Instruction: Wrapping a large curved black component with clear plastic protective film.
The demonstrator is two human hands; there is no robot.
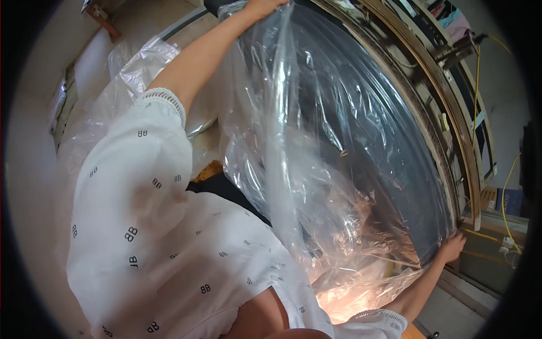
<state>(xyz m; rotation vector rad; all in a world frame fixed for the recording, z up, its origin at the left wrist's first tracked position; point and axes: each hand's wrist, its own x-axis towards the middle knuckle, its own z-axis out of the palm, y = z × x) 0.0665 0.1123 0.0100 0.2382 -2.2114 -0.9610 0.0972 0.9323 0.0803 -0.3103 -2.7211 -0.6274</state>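
Observation:
A large clear plastic sheet [276,135], wrinkled and shiny, lies over a dark flat surface [395,152] and hangs toward my body on the near side. At the top edge of the view my left hand [264,8] is closed on the far end of the sheet, where a long fold runs up to it; part of that hand is cut off. Far to the right, my right hand [451,248] is at the corner of the dark surface with its fingers curled. What those fingers hold is too small to make out.
Long curved-looking wooden and metal rails [451,101] run along the far side. Yellow cords [476,96] hang at the right, near a white plug [508,243]. More crumpled clear plastic [149,62] lies left of my left arm. A blue box [510,201] stands at the far right.

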